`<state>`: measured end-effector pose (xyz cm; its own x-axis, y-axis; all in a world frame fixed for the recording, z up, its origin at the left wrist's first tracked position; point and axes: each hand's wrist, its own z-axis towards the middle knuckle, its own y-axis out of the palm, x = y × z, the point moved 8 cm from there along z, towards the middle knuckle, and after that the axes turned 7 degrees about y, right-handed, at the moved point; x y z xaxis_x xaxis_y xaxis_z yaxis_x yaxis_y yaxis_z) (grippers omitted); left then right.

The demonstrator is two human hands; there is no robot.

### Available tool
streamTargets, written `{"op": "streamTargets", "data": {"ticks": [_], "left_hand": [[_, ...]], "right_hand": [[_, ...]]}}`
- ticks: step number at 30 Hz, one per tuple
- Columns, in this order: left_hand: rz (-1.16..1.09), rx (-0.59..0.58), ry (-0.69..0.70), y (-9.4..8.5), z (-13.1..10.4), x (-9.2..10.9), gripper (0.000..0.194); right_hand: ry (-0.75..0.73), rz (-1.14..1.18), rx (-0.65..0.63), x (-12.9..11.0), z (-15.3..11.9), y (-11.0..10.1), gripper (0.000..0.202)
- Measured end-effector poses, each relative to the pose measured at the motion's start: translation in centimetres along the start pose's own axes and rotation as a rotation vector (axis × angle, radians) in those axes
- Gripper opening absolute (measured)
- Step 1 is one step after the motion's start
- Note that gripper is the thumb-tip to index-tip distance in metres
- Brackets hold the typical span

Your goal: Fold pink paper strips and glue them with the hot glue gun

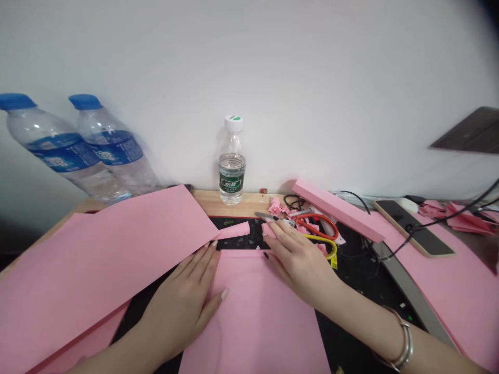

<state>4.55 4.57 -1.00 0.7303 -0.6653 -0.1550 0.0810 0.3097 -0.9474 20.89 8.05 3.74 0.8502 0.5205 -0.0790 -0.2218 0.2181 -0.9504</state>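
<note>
A sheet of pink paper [257, 311] lies in front of me on a black mat [351, 288], a narrow strip folded along its far edge. My left hand [187, 301] rests flat at the far left corner of that sheet, thumb spread over the paper. At the far right corner my right hand [300, 259] lies with its fingers stretched out, pressing on the folded edge. Just beyond the sheet is a small pink paper piece [235, 230]. Scissors with red and yellow handles [319, 227] lie right beside my right hand, partly hidden by it.
Large pink sheets [101, 254] cover the left side. A small water bottle [232, 166] and two large bottles [117, 150] stand along the wall. To the right are a long pink paper box [339, 210], a phone [413, 228] on pink paper, black cables and crumpled paper bits.
</note>
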Motion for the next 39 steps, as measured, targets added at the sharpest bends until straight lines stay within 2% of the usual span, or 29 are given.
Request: {"op": "streamTargets", "data": {"ticks": [2, 6, 8, 14, 18, 21, 27, 34, 39], "left_hand": [[0.007, 0.008, 0.003, -0.2, 0.3, 0.0, 0.055], [0.021, 0.053, 0.065, -0.9, 1.7, -0.1, 0.040], [-0.002, 0.084, 0.100, -1.3, 2.6, -0.3, 0.039], [-0.164, 0.028, 0.108, -1.4, 4.5, -1.8, 0.039], [-0.295, -0.025, 0.013, -1.0, 4.9, -2.9, 0.029], [-0.410, -0.038, -0.074, -0.4, 5.0, -4.0, 0.023], [-0.616, -0.079, -0.049, 0.7, 5.2, -4.5, 0.026], [-0.554, -0.095, 0.066, -0.2, 4.6, -3.4, 0.034], [-0.521, -0.125, 0.098, -0.1, 3.5, -3.3, 0.038]], "right_hand": [[0.044, 0.074, 0.000, 1.1, -0.4, -0.2, 0.023], [0.210, 0.276, -0.081, 3.8, -0.6, 1.2, 0.009], [0.242, 0.395, -0.107, 4.6, -0.2, 1.9, 0.011], [0.268, 0.474, -0.169, 5.3, 0.7, 2.7, 0.019], [0.276, 0.492, -0.197, 5.1, 0.5, 2.5, 0.021], [0.229, 0.504, -0.171, 4.7, 0.5, 2.1, 0.021], [0.022, 0.387, -0.079, 3.2, -0.1, 1.4, 0.019], [-0.097, 0.045, -0.021, 1.4, -1.8, 1.2, 0.031], [-0.161, -0.041, 0.047, 0.4, -2.4, 0.7, 0.034]]}}
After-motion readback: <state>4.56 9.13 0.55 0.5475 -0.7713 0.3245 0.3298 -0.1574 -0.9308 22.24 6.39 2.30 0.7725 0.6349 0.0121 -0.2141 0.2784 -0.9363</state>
